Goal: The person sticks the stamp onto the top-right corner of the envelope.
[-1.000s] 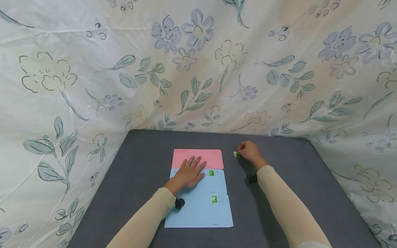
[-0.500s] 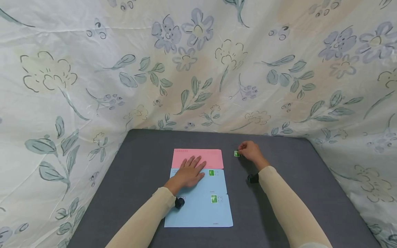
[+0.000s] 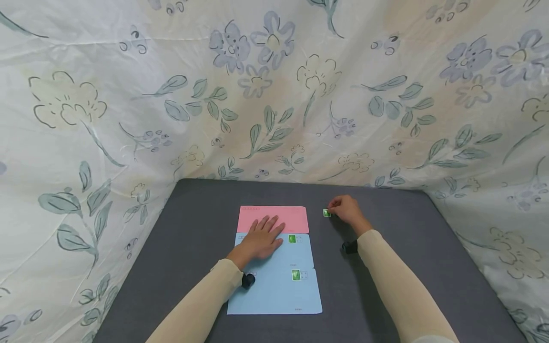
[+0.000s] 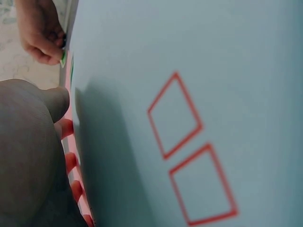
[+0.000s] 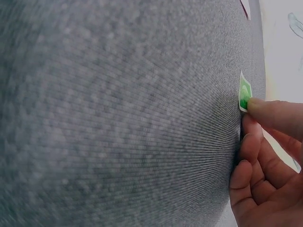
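Between thumb and fingertip, my right hand (image 3: 345, 209) pinches a small green postage stamp (image 5: 245, 93) with a white border, right of the envelopes. My left hand (image 3: 259, 239) lies spread flat across the pink envelope (image 3: 296, 219) and the upper blue envelope (image 3: 279, 257), covering part of both. Nearer to me is a lower blue envelope (image 3: 274, 297). Each blue envelope bears a green stamp near its upper right: an upper stamp (image 3: 292, 239) and a lower stamp (image 3: 296, 275). The pink envelope's top right corner shows no stamp.
A dark grey cloth-like tabletop (image 3: 193, 228) carries everything. Behind it and along both sides hangs a floral curtain (image 3: 274, 119). Black wrist cameras are strapped below both hands, the left camera (image 3: 248, 281) sitting over the lower blue envelope.
My right hand, with the stamp in its pinch, has shifted only very slightly. The left hand and the envelopes stay where they were.
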